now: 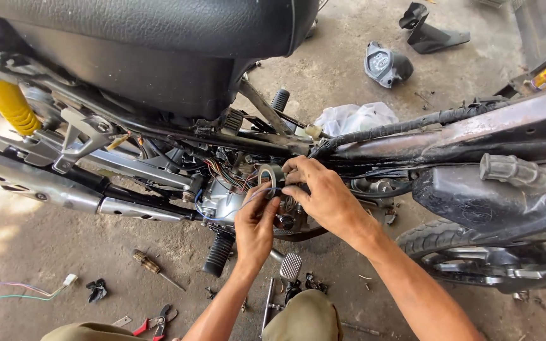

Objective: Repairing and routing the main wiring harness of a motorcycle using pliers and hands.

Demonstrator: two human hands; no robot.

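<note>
Left hand (255,222) grip pinching blue wire (235,211), right hand (320,192) grip holding tape roll (268,175), beside motorcycle engine (225,199), under black seat (159,38).

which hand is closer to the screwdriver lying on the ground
Left. The left hand is at the engine wiring, above and right of the screwdriver on the concrete. The right hand holds a tape roll further right.
</note>
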